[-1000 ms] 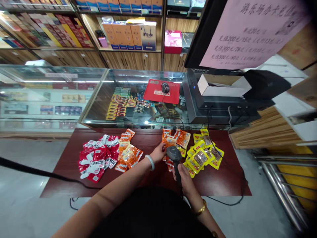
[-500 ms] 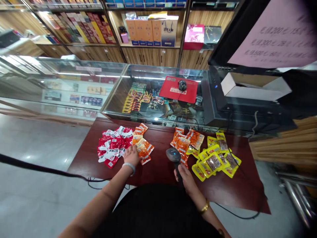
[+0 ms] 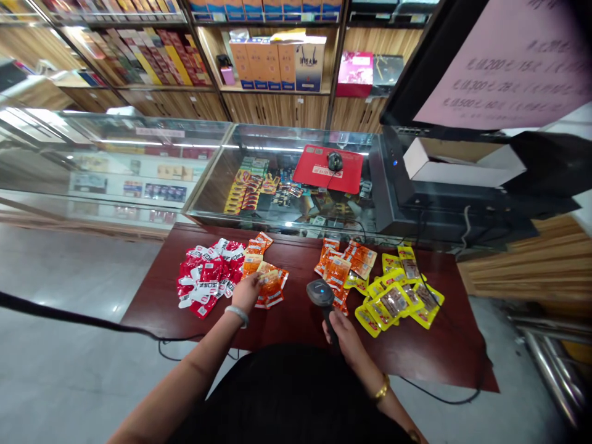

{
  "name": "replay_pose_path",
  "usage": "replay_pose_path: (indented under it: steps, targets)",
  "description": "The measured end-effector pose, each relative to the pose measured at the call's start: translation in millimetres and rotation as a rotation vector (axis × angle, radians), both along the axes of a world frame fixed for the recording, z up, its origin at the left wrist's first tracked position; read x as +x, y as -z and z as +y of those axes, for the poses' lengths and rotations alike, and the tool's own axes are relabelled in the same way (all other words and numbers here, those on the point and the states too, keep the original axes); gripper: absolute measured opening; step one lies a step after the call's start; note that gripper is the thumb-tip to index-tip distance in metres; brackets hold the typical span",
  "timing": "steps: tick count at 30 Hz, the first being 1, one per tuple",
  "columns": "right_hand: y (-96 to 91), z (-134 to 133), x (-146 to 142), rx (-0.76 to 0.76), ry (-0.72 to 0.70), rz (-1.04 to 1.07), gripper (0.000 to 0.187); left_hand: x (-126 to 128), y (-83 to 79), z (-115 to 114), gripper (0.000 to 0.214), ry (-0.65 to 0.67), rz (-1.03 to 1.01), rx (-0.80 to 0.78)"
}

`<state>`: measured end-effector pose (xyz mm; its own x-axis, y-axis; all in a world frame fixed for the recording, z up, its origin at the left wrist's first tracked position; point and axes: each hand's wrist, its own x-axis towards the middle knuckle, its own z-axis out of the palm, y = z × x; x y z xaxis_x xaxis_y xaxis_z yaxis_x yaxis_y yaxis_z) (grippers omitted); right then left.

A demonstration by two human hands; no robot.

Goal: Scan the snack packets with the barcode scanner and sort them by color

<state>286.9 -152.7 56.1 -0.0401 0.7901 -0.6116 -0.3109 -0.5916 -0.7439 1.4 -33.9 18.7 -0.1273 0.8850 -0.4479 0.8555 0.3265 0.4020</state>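
My right hand [image 3: 346, 339] is wrapped round the dark handle of a barcode scanner [image 3: 320, 293], whose head points away from me above the table. My left hand [image 3: 246, 292], with a pale bangle at the wrist, pinches the near edge of an orange snack packet [image 3: 269, 282] in the left orange group. Its fingertips partly hide that edge. Left of this hand lies a heap of red and white packets [image 3: 210, 271]. Beyond the scanner, more orange packets [image 3: 337, 270] lie in a loose group. Several yellow packets [image 3: 393, 302] overlap to the right of my right hand.
All the packets lie on a dark red table [image 3: 296, 327]. A glass display counter [image 3: 277, 216] stands behind it, bearing a red mouse mat [image 3: 305, 176] and a mouse [image 3: 335, 161]. At the right are a monitor [image 3: 400, 92] and an open white box [image 3: 462, 172]. Cables hang by the table.
My left hand has turned from open fingers over the packets to a pinch on an orange packet. My right hand still holds the scanner in nearly the same place. The view has shifted slightly.
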Motion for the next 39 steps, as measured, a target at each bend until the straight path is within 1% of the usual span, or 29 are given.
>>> replay_pose_path:
  steps: [3,5,7,9,10,13,15,17,19,20,22,23,24,26,29,31,32,34,35,37,39]
  targets:
    - [-6.4,-0.3,-0.2,0.010,-0.026,0.010,0.050,26.1,-0.6,11.9,0.032,-0.020,-0.317,0.028]
    - [-10.9,0.7,-0.5,0.018,-0.045,0.008,0.050,50.9,-0.9,19.5,0.033,-0.051,-0.503,-0.029]
    - [-14.5,2.3,-0.2,0.031,-0.049,0.005,0.052,77.4,-2.1,25.4,0.035,-0.068,-0.640,-0.113]
    - [-17.2,3.9,1.3,0.044,-0.027,0.004,0.051,101.7,-3.1,29.5,0.036,-0.042,-0.711,-0.167]
    - [-18.3,4.4,2.6,0.047,-0.004,0.000,0.051,112.2,-3.2,31.2,0.036,-0.011,-0.721,-0.162]
    - [-21.3,4.2,8.1,0.048,0.074,-0.010,0.049,137.6,-0.9,35.5,0.029,0.116,-0.692,-0.044]
    - [-22.1,2.6,12.3,0.049,0.113,-0.011,0.048,152.2,1.7,37.9,0.026,0.164,-0.705,0.016]
    - [-20.7,0.3,16.0,0.045,0.145,-0.007,0.047,166.0,3.8,40.0,0.028,0.140,-0.791,-0.025]
    - [-16.3,-2.1,18.9,0.036,0.172,-0.005,0.047,176.6,5.0,42.0,0.037,0.087,-0.929,-0.087]
    - [-13.1,-3.2,19.9,0.033,0.180,-0.004,0.046,179.1,5.5,42.9,0.043,0.068,-0.994,-0.092]
    - [-5.8,-4.9,20.8,0.034,0.183,0.002,0.045,174.8,6.8,44.4,0.049,0.074,-1.036,-0.044]
    - [-2.2,-5.6,20.7,0.032,0.179,0.011,0.045,167.2,7.7,44.6,0.048,0.093,-0.991,-0.007]
    - [0.9,-6.2,20.1,0.026,0.171,0.021,0.045,156.0,8.6,44.3,0.046,0.118,-0.899,0.023]
    - [5.1,-6.8,17.7,0.014,0.154,0.041,0.044,125.5,9.8,42.0,0.043,0.180,-0.601,0.064]
    - [5.3,-6.3,11.9,0.000,0.134,0.051,0.045,74.1,8.5,37.2,0.043,0.292,-0.056,0.109]
    - [2.7,-4.9,7.8,-0.008,0.118,0.049,0.046,47.8,6.0,36.0,0.050,0.351,0.205,0.114]
    - [1.1,-3.9,6.1,-0.009,0.106,0.048,0.047,38.5,4.6,36.5,0.054,0.369,0.289,0.107]
    - [-2.2,-1.9,3.4,-0.008,0.078,0.047,0.047,27.3,2.4,39.8,0.057,0.391,0.380,0.088]
    - [-3.6,-1.0,2.6,-0.009,0.065,0.046,0.048,24.5,1.6,42.3,0.054,0.407,0.397,0.075]
    - [-6.0,0.4,1.9,-0.011,0.045,0.041,0.048,22.5,0.6,48.0,0.043,0.443,0.384,0.046]
    - [-7.6,0.9,2.0,-0.009,0.040,0.028,0.049,24.1,0.9,53.5,0.035,0.431,0.318,0.011]
